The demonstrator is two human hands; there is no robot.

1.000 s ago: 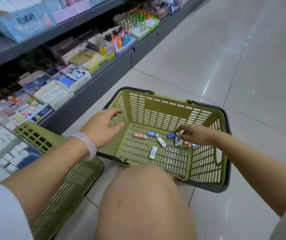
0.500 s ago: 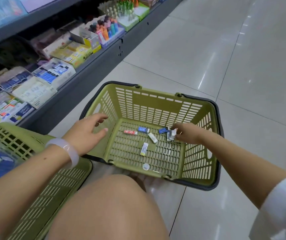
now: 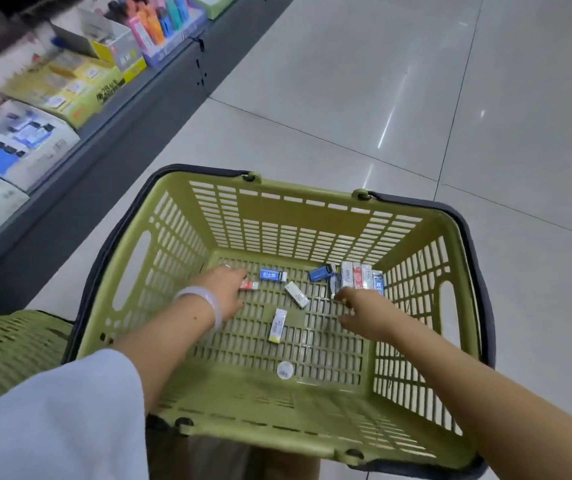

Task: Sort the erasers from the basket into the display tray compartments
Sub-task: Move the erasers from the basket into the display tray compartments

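floor (image 3: pixel 364 81): glossy pale tiles, dark grout lines
basket (image 3: pixel 298 216): green, sits on floor, centre
second basket (image 3: pixel 7 344): green, on floor, touching first's left side
shelf (image 3: pixel 111 140): along floor's left edge

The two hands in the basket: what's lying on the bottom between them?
In the head view, between the left hand and right hand lie a white eraser and a yellow-edged eraser, loose on the basket floor.

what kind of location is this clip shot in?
Most likely a stationery shop aisle: a low shelf with boxed goods and markers, a green basket holding packaged erasers, and a tiled floor.
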